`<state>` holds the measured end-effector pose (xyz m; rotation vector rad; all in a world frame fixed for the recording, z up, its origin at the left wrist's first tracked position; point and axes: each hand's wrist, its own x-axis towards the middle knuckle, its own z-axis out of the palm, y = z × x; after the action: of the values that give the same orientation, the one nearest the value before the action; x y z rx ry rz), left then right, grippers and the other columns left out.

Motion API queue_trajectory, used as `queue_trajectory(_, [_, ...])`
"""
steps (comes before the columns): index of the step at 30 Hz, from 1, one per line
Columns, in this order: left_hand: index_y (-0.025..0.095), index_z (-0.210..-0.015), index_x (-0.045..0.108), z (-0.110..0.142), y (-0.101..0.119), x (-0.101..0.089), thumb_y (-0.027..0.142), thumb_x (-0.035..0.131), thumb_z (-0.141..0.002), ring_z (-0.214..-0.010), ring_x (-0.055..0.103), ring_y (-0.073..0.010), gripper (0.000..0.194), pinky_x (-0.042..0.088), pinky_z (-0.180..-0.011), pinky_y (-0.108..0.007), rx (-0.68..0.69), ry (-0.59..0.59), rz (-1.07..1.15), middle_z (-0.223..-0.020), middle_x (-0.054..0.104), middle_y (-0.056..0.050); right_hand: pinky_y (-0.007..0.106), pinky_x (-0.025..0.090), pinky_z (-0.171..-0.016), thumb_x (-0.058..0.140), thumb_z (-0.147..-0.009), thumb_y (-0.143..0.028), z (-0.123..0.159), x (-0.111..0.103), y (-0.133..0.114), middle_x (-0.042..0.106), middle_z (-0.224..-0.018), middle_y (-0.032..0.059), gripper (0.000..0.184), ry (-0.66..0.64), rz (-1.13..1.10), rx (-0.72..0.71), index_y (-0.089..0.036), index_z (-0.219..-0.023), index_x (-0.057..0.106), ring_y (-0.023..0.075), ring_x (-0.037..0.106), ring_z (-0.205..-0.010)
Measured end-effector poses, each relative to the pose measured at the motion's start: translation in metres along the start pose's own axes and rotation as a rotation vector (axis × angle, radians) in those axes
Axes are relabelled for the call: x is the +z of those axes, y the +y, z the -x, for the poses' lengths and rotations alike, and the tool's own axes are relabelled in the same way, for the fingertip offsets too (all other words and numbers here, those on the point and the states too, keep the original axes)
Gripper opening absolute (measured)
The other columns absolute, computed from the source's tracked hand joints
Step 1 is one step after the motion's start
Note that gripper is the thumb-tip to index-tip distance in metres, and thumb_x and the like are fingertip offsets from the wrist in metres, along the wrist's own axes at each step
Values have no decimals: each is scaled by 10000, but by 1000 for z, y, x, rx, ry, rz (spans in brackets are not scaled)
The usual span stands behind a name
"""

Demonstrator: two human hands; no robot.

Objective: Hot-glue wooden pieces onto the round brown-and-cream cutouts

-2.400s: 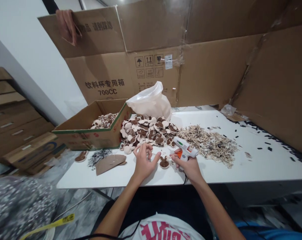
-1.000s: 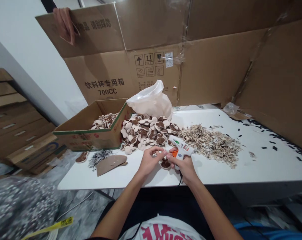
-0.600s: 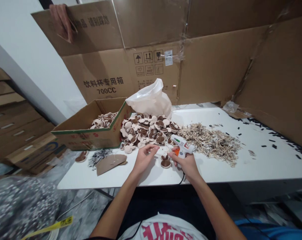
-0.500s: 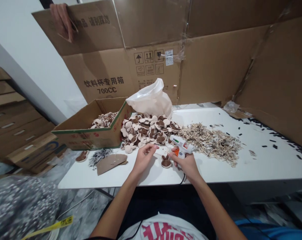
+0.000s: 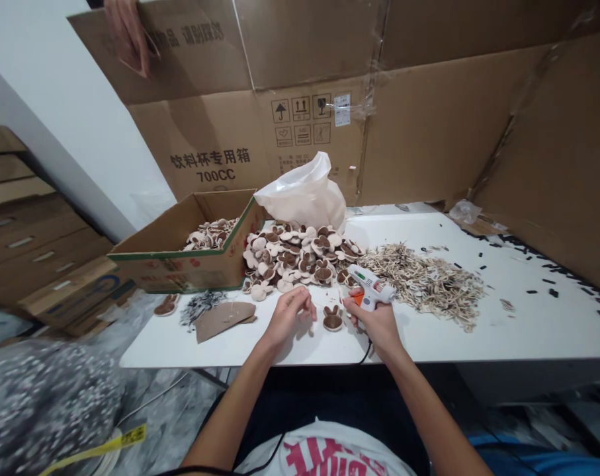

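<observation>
A white hot glue gun (image 5: 369, 288) with an orange trigger is held in my right hand (image 5: 376, 322), its nozzle end not clear to see. On the table between my hands lies one brown rabbit-head piece (image 5: 333, 318) with a pale edge, ears pointing away from me. My left hand (image 5: 292, 314) hovers just left of that piece, fingers curled and pressed together; whatever they pinch is too small to make out. Beyond both hands rises a heap of similar brown and cream rabbit pieces (image 5: 294, 254).
At left stands an open carton (image 5: 180, 271) holding more pieces. Torn cardboard (image 5: 224, 320), black scraps (image 5: 200, 309) and another rabbit piece (image 5: 166, 305) lie before it. Cream ties (image 5: 428, 281) are heaped at right. Behind are a white bag (image 5: 304, 195) and a cardboard wall (image 5: 428, 132).
My left hand's fingers have curled inward. My right hand has drawn the glue gun slightly right, away from the rabbit piece, which now shows more fully. The view has shifted a little.
</observation>
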<state>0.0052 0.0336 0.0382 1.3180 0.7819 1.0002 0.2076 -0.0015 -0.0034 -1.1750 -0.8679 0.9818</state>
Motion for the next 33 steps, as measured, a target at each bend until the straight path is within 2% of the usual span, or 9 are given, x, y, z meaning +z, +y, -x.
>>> queue_trajectory(4, [201, -769, 551, -5, 0, -10, 384, 524, -931, -488, 407, -120, 246, 363, -565, -256, -16, 3, 10, -524, 363, 68, 246, 440, -432, 844, -753, -435, -1, -6, -3, 675, -710, -5, 371, -85, 121, -38, -184, -962, 666, 125, 547, -456])
queue_trajectory(6, [202, -811, 580, -5, 0, -13, 323, 505, -889, -501, 402, -122, 161, 342, -550, -248, -26, -18, -68, -546, 361, 63, 249, 450, -445, 828, -768, -441, -1, -7, -5, 675, -700, -4, 354, -120, 171, -34, -185, -960, 678, 130, 549, -464])
queue_trajectory(9, [200, -853, 619, -4, -2, -11, 303, 508, -861, -531, 409, -128, 152, 317, -538, -246, -13, -9, -266, -587, 410, 46, 254, 457, -462, 813, -778, -442, 0, -8, -7, 673, -683, -2, 327, -168, 239, -36, -181, -938, 697, 137, 549, -477])
queue_trajectory(14, [190, -936, 678, -6, -8, -3, 372, 625, -876, -522, 307, -113, 199, 252, -543, -240, 69, 1, -509, -562, 302, 83, 263, 464, -484, 775, -804, -413, 0, -9, -5, 690, -675, 16, 281, -242, 325, -74, -164, -926, 724, 153, 559, -499])
queue_trajectory(24, [180, -1024, 759, -9, -7, 0, 427, 624, -910, -541, 249, -118, 303, 204, -560, -255, 106, -72, -659, -588, 252, 79, 262, 431, -478, 751, -797, -374, 0, -9, -8, 678, -624, 5, 242, -279, 385, -95, -163, -914, 751, 162, 558, -487])
queue_trajectory(29, [185, -967, 762, -10, -9, 2, 426, 636, -895, -531, 244, -116, 282, 193, -549, -255, 87, -75, -666, -573, 252, 80, 259, 420, -461, 760, -796, -385, 0, -8, -6, 659, -590, 0, 251, -275, 350, -86, -162, -909, 752, 164, 554, -478])
queue_trajectory(33, [186, -900, 751, -11, -11, 4, 418, 663, -869, -524, 265, -113, 250, 205, -544, -253, 88, -45, -666, -575, 268, 78, 256, 418, -437, 798, -765, -425, -1, -6, 0, 695, -652, 15, 320, -234, 266, -32, -165, -940, 733, 158, 549, -474])
